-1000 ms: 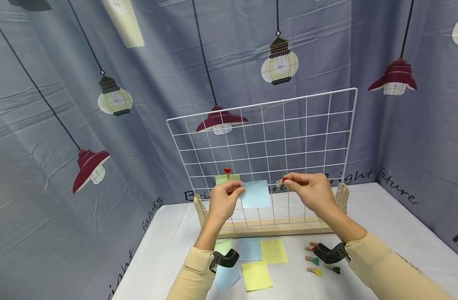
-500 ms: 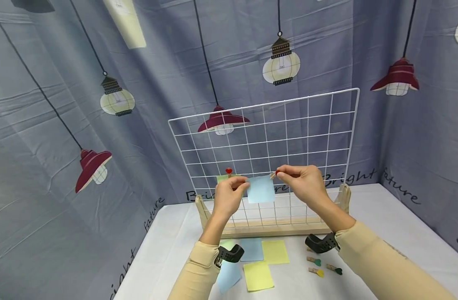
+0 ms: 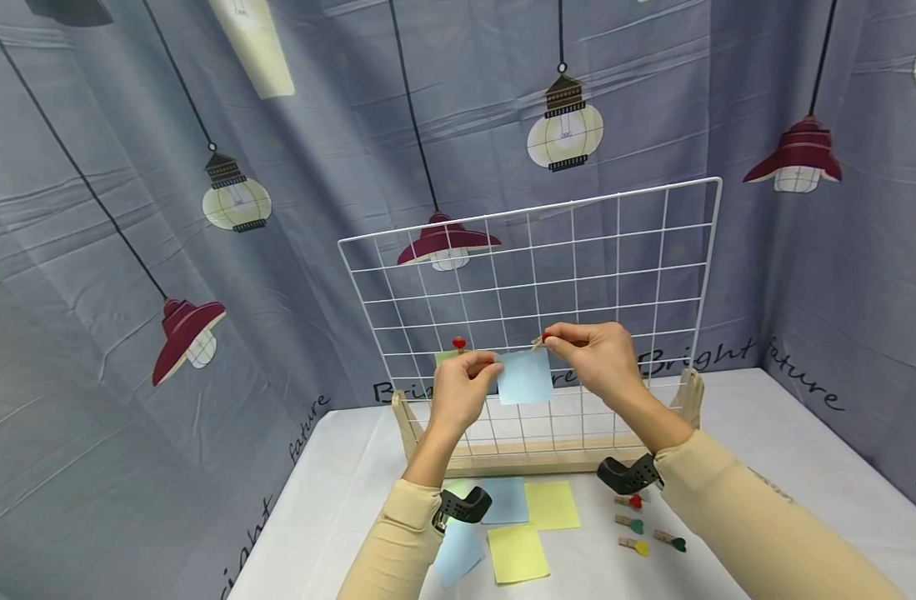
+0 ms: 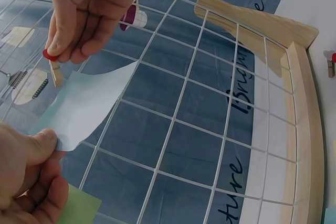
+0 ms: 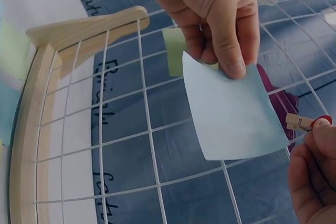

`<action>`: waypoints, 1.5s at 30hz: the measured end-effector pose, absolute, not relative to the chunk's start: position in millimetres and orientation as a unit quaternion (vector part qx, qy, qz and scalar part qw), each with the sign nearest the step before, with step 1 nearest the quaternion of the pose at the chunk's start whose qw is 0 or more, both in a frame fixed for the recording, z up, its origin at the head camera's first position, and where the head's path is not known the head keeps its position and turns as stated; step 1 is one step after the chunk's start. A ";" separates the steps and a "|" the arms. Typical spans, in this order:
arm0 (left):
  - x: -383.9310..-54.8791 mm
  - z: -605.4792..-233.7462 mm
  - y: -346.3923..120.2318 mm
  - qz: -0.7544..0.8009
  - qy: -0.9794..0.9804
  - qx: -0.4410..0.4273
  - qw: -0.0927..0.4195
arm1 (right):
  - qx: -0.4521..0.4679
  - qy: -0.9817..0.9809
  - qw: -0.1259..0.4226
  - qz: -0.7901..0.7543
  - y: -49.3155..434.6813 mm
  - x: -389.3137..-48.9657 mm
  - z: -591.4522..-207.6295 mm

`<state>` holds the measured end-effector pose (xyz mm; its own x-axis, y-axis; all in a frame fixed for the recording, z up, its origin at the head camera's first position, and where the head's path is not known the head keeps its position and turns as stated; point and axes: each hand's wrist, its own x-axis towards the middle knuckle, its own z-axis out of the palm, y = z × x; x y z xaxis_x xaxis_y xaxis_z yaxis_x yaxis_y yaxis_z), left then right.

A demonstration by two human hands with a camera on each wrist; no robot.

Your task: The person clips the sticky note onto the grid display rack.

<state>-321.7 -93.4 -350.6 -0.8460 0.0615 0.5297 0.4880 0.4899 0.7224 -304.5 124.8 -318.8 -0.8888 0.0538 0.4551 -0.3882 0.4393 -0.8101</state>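
Observation:
My left hand (image 3: 461, 392) pinches a light blue sticky note (image 3: 525, 377) by its left edge, holding it against or just in front of a white wire grid (image 3: 608, 292). In my right hand (image 3: 596, 354) is a small wooden clothespin (image 5: 298, 121) with a red heart, pinched between thumb and finger. Its tip points at the note's upper right edge; the right wrist view shows it close to the paper, not clamped on it. Left of the note, a green sticky note (image 4: 79, 206) hangs on the grid under another red-heart clothespin (image 3: 459, 344), partly hidden by my left hand.
The grid stands in a wooden base (image 3: 548, 461) on a white table. In front lie yellow notes (image 3: 518, 552), blue notes (image 3: 505, 500) and a partly covered green one. To their right are several heart clothespins (image 3: 634, 546). A printed curtain (image 3: 315, 125) hangs behind.
Both hands have risen slightly. The left carried the blue note up and a little right, while the right brought the clothespin leftward to the note's upper right edge.

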 end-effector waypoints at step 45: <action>-323.0 -350.2 -82.3 -0.493 -0.824 -0.158 0.231 | 0.149 -0.828 0.272 0.466 97.5 -307.8 -323.5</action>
<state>-323.0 -82.3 -350.2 -0.8432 0.0333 0.5365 0.4884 0.4644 0.7388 -307.8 97.5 -323.5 -0.8078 0.0074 0.5894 -0.5001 0.5207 -0.6919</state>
